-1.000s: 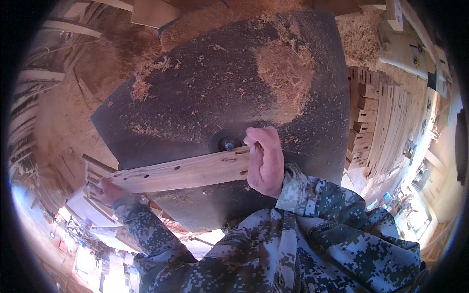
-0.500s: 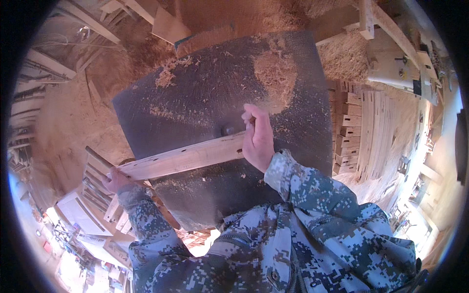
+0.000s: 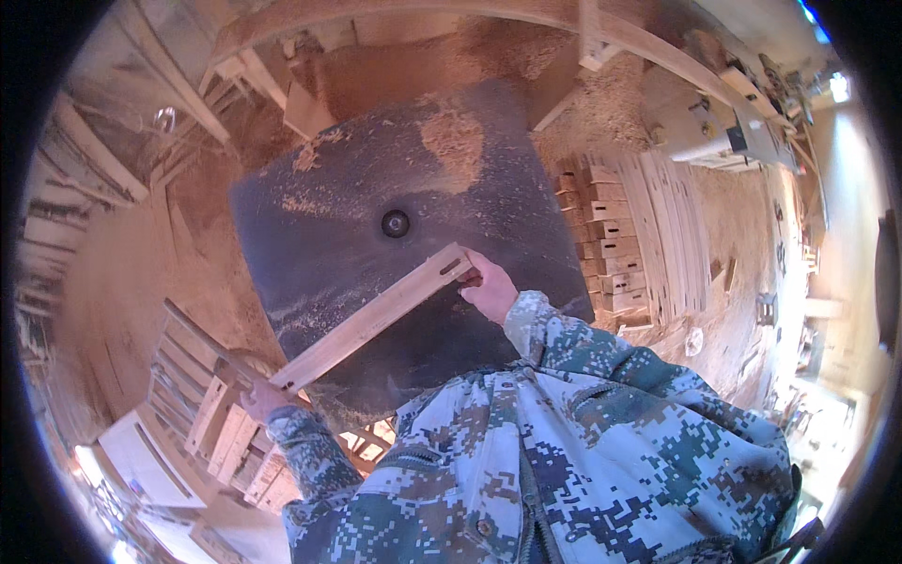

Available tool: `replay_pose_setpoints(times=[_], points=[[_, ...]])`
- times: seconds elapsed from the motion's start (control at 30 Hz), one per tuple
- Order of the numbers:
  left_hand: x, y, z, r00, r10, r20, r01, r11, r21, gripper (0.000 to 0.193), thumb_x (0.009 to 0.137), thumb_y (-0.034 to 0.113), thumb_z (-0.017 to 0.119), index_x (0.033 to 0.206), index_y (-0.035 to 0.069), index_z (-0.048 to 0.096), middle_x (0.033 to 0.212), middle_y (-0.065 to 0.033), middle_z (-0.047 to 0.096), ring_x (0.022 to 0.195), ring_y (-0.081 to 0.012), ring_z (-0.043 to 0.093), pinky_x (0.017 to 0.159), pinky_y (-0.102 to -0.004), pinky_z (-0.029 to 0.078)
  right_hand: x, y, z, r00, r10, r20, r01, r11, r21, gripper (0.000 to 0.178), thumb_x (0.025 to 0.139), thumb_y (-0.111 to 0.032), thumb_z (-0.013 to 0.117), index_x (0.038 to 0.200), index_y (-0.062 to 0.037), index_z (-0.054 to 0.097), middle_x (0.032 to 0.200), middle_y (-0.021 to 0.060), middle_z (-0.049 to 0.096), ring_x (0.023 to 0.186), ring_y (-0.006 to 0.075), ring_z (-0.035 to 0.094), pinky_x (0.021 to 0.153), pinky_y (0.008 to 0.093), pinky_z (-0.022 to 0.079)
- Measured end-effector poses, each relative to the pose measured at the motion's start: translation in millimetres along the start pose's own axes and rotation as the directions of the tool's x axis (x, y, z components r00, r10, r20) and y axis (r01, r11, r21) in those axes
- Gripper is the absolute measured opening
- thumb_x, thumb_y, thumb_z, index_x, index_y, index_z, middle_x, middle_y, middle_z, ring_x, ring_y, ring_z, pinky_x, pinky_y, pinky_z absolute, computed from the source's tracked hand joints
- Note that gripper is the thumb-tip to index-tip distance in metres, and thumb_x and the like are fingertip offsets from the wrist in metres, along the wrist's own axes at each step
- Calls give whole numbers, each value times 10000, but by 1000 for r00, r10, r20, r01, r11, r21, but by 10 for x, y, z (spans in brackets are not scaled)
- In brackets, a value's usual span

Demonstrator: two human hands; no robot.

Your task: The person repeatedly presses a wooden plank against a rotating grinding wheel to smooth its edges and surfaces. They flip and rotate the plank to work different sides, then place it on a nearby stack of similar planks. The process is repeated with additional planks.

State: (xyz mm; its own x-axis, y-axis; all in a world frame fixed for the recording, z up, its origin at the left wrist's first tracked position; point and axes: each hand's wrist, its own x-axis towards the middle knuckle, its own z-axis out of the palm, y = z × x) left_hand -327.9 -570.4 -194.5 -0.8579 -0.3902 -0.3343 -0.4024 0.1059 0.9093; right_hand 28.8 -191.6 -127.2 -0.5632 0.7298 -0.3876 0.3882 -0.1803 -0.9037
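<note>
A long pale wooden board (image 3: 371,322) slants across the near part of a dark, dusty machine table (image 3: 324,244). Close to its upper right end the board has a dark slot. My right hand (image 3: 489,288) grips that end, fingers curled round the edge beside the slot. At the lower left end, just beyond the table's edge, my left hand (image 3: 266,399) is closed on the board. A round dark spindle (image 3: 396,223) stands out of the table beyond the board, apart from it.
Sawdust (image 3: 452,143) lies heaped on the table's far part. Right of the table is a stack of slotted boards (image 3: 620,240). A slatted wooden rack (image 3: 202,367) holding pieces of wood stands at the left. A long beam (image 3: 395,11) spans the far side.
The board has moved toward me, away from the spindle, and tilts more steeply. My right hand has shifted from above the board to its end, uncovering the slot. My left hand has come nearer.
</note>
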Motion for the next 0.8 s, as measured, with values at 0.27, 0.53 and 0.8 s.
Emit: replay_pose_setpoints(times=[0.27, 0.53, 0.8], points=[[352, 213, -703, 850, -397, 346, 223, 867, 446, 498, 965, 516, 720, 1268, 122, 691, 1137, -78, 718, 973, -273, 663, 689, -468, 510, -27, 192, -214, 997, 69, -17, -67, 989, 129, 697, 842, 56, 647, 1520, -16, 505, 1231, 168, 698, 1056, 252, 691, 897, 376, 572], [-677, 337, -844, 823, -508, 255, 338, 798, 500, 547, 942, 612, 661, 1206, 138, 591, 1018, -91, 637, 751, -241, 612, 450, -322, 386, -232, 92, 340, 866, 255, 430, -452, 768, 454, 651, 899, -93, 761, 1479, 13, 483, 1269, 166, 679, 1084, 264, 701, 906, 384, 575], [-1938, 202, -1008, 616, -650, 445, 320, 722, 613, 497, 1034, 599, 502, 1126, 130, 637, 745, -56, 577, 494, -199, 492, 354, -326, 279, -194, 84, 381, 879, 138, 456, -468, 432, 771, 451, 921, -75, 744, 1351, -86, 608, 1196, 42, 690, 1144, 216, 663, 1060, 418, 486]])
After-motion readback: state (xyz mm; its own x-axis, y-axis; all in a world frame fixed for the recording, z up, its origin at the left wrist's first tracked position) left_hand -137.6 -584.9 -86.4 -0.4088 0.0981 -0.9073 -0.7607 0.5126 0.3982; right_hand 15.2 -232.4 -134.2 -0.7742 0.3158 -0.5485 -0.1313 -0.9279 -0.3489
